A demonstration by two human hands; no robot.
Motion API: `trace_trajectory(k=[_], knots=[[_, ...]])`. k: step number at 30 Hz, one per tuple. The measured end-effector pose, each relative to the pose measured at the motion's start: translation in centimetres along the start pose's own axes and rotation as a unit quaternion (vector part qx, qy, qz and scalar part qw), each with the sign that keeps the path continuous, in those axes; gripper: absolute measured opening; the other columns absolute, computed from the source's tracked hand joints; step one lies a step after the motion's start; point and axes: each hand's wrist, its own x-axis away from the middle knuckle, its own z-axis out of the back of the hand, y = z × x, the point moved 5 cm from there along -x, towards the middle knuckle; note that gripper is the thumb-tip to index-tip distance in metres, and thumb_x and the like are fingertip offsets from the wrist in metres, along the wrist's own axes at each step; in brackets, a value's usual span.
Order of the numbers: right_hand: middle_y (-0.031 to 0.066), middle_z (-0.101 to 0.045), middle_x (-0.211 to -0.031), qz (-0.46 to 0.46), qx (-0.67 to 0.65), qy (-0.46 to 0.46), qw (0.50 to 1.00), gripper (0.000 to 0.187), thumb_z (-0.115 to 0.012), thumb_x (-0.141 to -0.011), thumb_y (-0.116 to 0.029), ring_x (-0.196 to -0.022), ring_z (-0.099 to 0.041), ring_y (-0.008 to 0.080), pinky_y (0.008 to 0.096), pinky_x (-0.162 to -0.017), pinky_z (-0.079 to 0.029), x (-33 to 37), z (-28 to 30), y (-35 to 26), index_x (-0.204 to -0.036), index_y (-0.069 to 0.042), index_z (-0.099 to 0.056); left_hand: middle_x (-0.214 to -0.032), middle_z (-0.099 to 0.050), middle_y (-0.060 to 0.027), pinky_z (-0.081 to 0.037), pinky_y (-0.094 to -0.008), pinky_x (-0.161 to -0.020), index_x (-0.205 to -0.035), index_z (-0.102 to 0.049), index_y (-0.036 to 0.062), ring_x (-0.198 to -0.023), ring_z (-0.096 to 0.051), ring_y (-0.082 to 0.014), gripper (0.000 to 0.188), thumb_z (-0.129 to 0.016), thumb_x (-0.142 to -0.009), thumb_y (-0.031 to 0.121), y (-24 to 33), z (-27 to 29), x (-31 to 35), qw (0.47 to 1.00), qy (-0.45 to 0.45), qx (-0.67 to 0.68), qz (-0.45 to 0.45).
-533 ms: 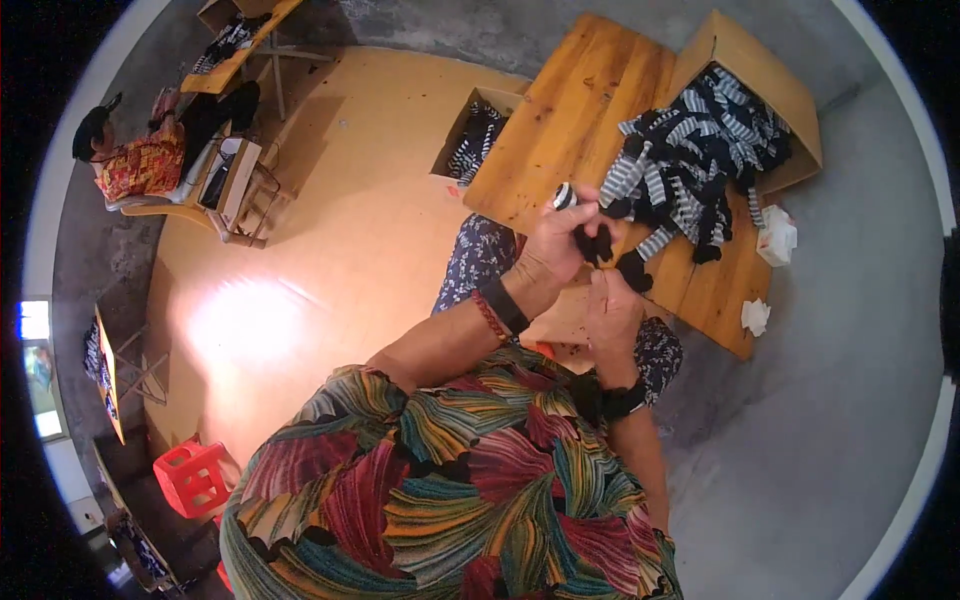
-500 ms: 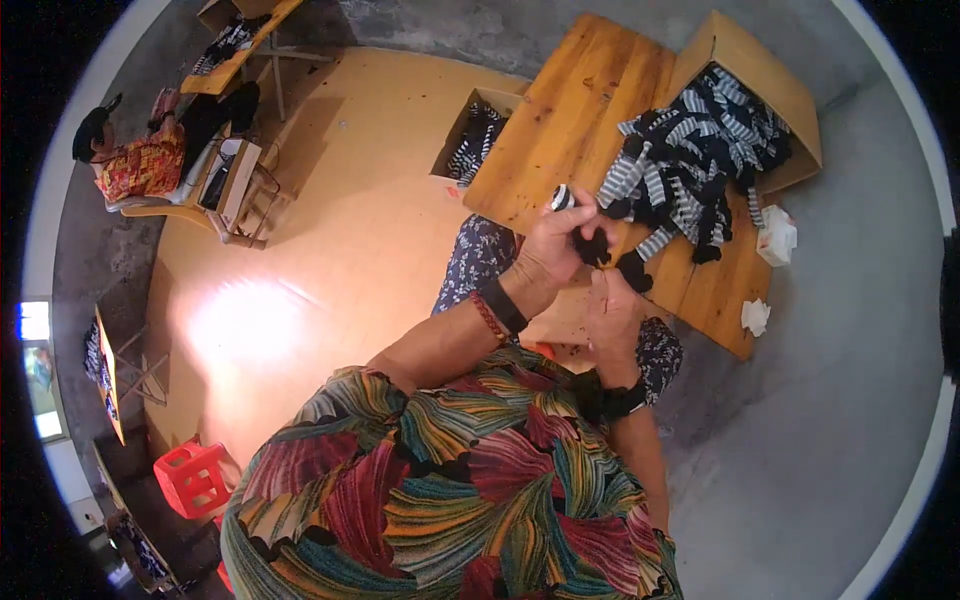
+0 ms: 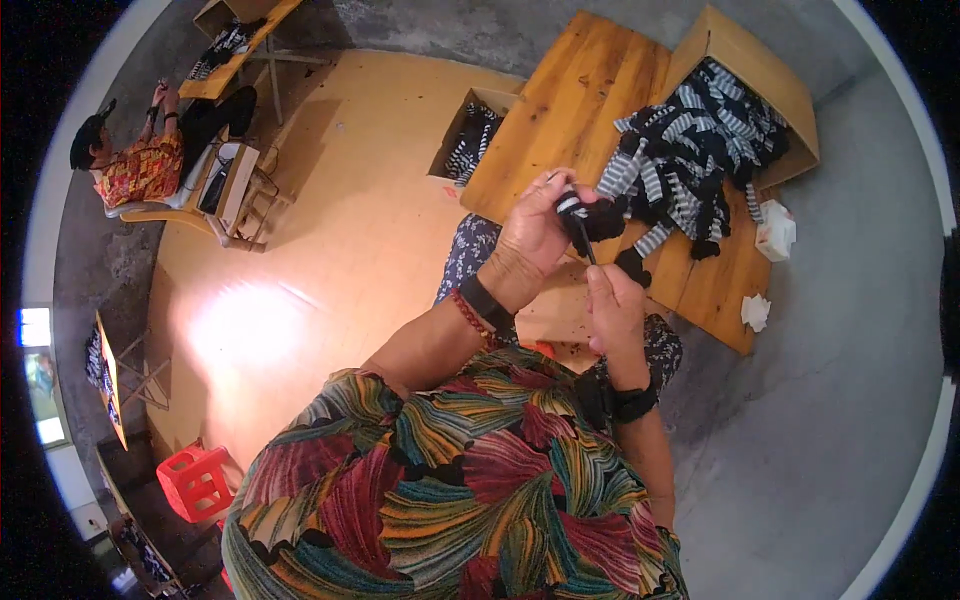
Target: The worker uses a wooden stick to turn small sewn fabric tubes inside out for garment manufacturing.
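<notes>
Two hands are working close together above the near edge of the wooden table (image 3: 560, 120). The left hand (image 3: 535, 235) is gripping a black-and-white striped sock (image 3: 590, 215) — fingers curled tight around it. Just below and to the right, the right hand (image 3: 615, 310) is pinching a thin dark strand running up to that sock. Farther right, a pile of striped socks (image 3: 690, 165) is spilling from a cardboard box (image 3: 760, 70) — crumpled white tissues (image 3: 775, 235) are lying beside it.
</notes>
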Motion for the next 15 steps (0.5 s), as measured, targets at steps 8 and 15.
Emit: trace_trajectory(k=[8,15], knots=[[0.0211,-0.046,-0.061,0.047,0.168,0.006,0.985,0.027,-0.046,-0.086,-0.021,-0.055,-0.046,0.0359,0.0383,-0.051,-0.038,1.5,1.5,0.1,-0.07,0.001,-0.047,-0.068,-0.053,-0.0064,-0.046,-0.0333,-0.068,-0.094,-0.049,0.0055,-0.069,-0.054,-0.0213,0.016,-0.052,-0.085,0.019,0.9,1.4,-1.0,0.999,0.015,-0.042,-0.03],[0.0177,-0.043,-0.059,-0.001,0.072,0.01,0.997,0.027,-0.046,-0.086,-0.021,-0.053,-0.044,0.027,0.0357,-0.052,-0.037,1.0,0.4,1.4,-0.071,0.002,-0.045,-0.068,-0.048,-0.0031,-0.046,-0.035,-0.064,-0.099,-0.049,0.0072,-0.065,-0.052,-0.0209,0.021,-0.055,-0.083,0.02,-0.1,-0.2,0.1,0.999,0.028,-0.017,-0.038]])
